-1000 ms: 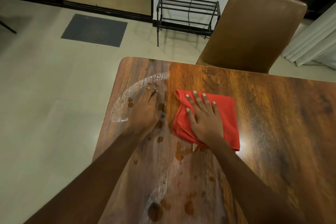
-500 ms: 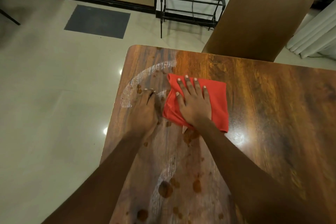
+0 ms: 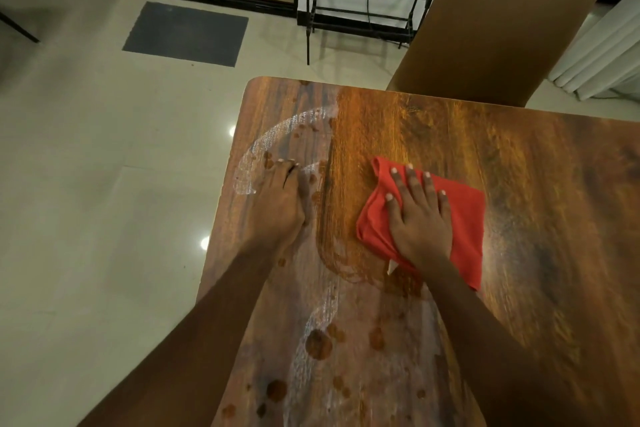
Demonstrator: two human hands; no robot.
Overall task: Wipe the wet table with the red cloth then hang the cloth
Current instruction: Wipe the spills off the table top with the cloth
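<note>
**Right grip flat on red cloth, left grip flat on wet tabletop**

Head view: red cloth lies folded on the wooden tabletop, roughly mid-width, nearer the far edge than the camera. Right grip sits palm-down on top of it, fingers straight and spread, pressing, not curled round anything, so released. Cloth sticks out past the fingertips, to the grip's left and further to its right; a small white tag pokes out at the near edge by the wrist. Left grip is also flat and released, palm on bare wood near the tabletop's left edge, apart from the cloth.

Wet marks: white smeared arc around the left grip's fingertips, dark droplets scattered over the near part, and a wet outline just left of the cloth. Tabletop right of the cloth looks dry and shiny.

Edges: rounded far-left corner, left edge drops to tiled floor. Brown chair is pushed up to the far edge. Beyond it, a black metal rack by the wall, a dark mat and a white curtain.
</note>
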